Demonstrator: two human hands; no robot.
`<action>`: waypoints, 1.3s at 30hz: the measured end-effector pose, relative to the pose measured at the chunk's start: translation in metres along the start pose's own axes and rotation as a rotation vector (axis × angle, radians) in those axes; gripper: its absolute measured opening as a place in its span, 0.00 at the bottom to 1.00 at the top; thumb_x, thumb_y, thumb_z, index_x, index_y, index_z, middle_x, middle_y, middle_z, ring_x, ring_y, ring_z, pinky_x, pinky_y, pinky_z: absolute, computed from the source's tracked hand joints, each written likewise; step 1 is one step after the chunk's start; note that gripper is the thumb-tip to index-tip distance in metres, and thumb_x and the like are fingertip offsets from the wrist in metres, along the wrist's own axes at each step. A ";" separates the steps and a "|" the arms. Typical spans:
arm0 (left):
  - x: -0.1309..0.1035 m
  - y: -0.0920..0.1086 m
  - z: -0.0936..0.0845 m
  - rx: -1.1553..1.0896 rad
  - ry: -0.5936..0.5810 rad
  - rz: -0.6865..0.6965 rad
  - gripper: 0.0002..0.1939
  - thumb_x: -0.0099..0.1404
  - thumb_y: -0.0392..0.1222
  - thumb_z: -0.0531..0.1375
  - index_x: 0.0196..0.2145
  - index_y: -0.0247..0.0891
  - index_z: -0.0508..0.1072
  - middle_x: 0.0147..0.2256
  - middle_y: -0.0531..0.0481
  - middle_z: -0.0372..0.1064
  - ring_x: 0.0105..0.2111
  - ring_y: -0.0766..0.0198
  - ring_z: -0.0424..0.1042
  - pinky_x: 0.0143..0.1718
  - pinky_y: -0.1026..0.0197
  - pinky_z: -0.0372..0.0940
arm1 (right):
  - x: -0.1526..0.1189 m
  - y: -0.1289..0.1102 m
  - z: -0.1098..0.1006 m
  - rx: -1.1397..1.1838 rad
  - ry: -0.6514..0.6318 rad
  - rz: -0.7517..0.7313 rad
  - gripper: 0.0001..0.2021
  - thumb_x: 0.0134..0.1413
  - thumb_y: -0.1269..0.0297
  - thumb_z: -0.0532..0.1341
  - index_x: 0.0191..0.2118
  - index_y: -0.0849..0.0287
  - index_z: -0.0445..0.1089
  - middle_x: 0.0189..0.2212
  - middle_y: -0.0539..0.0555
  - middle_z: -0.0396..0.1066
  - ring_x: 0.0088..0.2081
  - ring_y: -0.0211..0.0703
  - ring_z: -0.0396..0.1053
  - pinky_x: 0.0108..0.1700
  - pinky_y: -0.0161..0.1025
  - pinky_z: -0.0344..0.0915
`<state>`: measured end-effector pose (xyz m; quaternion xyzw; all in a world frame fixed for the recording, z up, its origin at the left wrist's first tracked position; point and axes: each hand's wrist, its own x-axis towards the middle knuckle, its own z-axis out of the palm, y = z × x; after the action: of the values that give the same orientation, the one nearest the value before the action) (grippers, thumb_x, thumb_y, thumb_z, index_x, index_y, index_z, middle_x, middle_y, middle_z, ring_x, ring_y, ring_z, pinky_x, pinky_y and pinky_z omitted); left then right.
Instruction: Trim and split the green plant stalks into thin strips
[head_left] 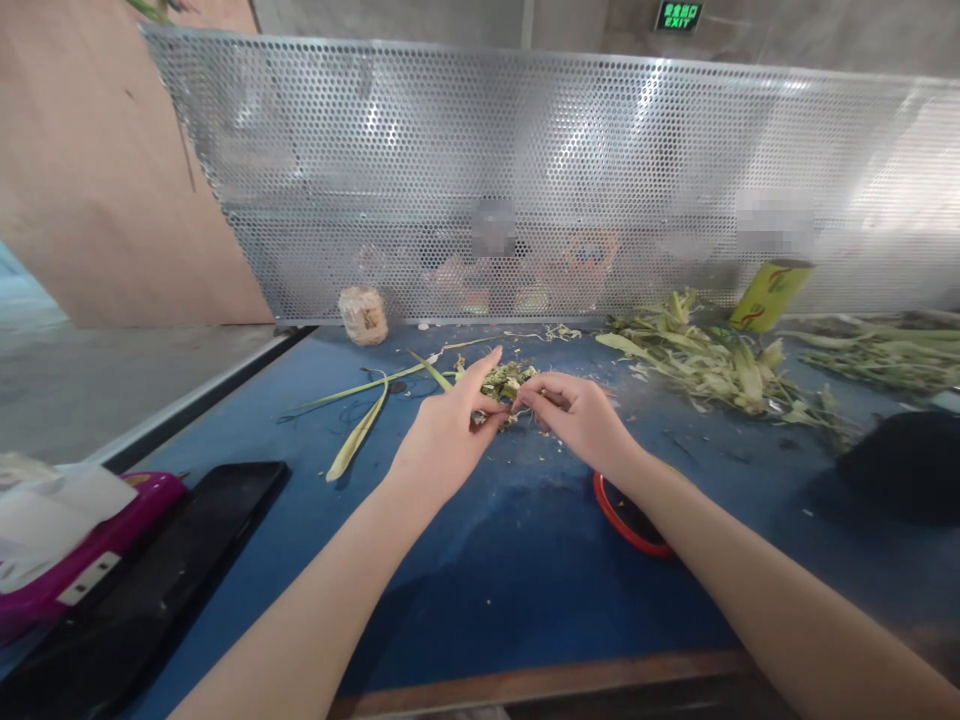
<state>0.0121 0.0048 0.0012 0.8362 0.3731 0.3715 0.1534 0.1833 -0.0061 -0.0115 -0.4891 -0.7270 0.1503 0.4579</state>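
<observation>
A small heap of green plant scraps (pixel 504 380) lies on the blue table (pixel 480 590) around my fingertips. My left hand (pixel 457 410) is at the heap's left side, thumb and a finger pinched low while another finger points up. Close by on the right, my right hand (pixel 574 412) is closed in a pinch, its fingertips almost meeting those of the left. Whatever is between the fingertips is too small to make out. Long green leaves (pixel 358 440) lie left of my left hand. A red-rimmed bowl (pixel 624 528) sits partly beneath my right forearm.
A perforated metal screen (pixel 450 130) stands across the table's back. Near it are a wrapped roll (pixel 364 316) and a yellow-green can (pixel 769 296). Leaf piles (pixel 705 355) lie at right, beside a black object (pixel 904 465). A black tray (pixel 172 570) and magenta box (pixel 142 520) are at left.
</observation>
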 end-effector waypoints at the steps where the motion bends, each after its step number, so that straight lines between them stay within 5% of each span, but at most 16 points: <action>1: 0.000 0.001 -0.001 0.005 0.015 0.011 0.31 0.57 0.34 0.57 0.57 0.41 0.53 0.32 0.55 0.75 0.32 0.66 0.73 0.37 0.62 0.67 | 0.000 0.001 0.000 -0.026 0.003 -0.020 0.08 0.53 0.66 0.54 0.26 0.59 0.68 0.25 0.51 0.69 0.26 0.36 0.64 0.28 0.34 0.58; 19: -0.005 0.009 -0.001 0.225 0.125 0.175 0.27 0.59 0.32 0.55 0.56 0.40 0.54 0.31 0.54 0.73 0.36 0.66 0.70 0.39 0.62 0.65 | 0.001 0.007 -0.002 -0.130 -0.067 -0.297 0.06 0.54 0.68 0.55 0.32 0.58 0.69 0.32 0.53 0.70 0.36 0.39 0.67 0.42 0.38 0.63; 25: -0.006 0.005 0.002 0.323 0.041 0.319 0.25 0.62 0.33 0.51 0.57 0.39 0.53 0.34 0.49 0.72 0.41 0.61 0.68 0.37 0.59 0.66 | -0.001 0.006 -0.005 -0.257 -0.135 -0.278 0.07 0.54 0.69 0.54 0.33 0.57 0.69 0.35 0.54 0.70 0.39 0.41 0.67 0.42 0.40 0.63; 30: -0.007 0.007 -0.002 0.373 0.091 0.456 0.23 0.64 0.35 0.50 0.56 0.40 0.53 0.35 0.49 0.72 0.39 0.63 0.69 0.40 0.58 0.66 | -0.004 0.005 -0.003 -0.295 -0.105 -0.240 0.09 0.53 0.71 0.53 0.36 0.58 0.69 0.39 0.56 0.70 0.39 0.43 0.67 0.41 0.41 0.63; 34: -0.003 0.009 -0.010 0.247 0.167 0.333 0.30 0.62 0.35 0.52 0.60 0.40 0.45 0.40 0.48 0.71 0.42 0.64 0.67 0.42 0.61 0.64 | -0.003 0.004 -0.002 -0.146 -0.077 -0.275 0.07 0.54 0.70 0.53 0.32 0.58 0.68 0.33 0.54 0.70 0.36 0.40 0.66 0.41 0.39 0.62; 39: 0.002 0.000 -0.008 0.303 0.059 0.338 0.36 0.61 0.30 0.52 0.61 0.43 0.37 0.42 0.50 0.71 0.48 0.62 0.63 0.45 0.57 0.62 | -0.001 -0.001 -0.003 -0.061 -0.092 -0.216 0.07 0.54 0.67 0.54 0.28 0.59 0.67 0.27 0.51 0.67 0.31 0.37 0.64 0.35 0.36 0.61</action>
<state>0.0071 0.0065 0.0074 0.8891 0.2835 0.3559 -0.0493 0.1853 -0.0084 -0.0099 -0.4145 -0.7998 0.1001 0.4225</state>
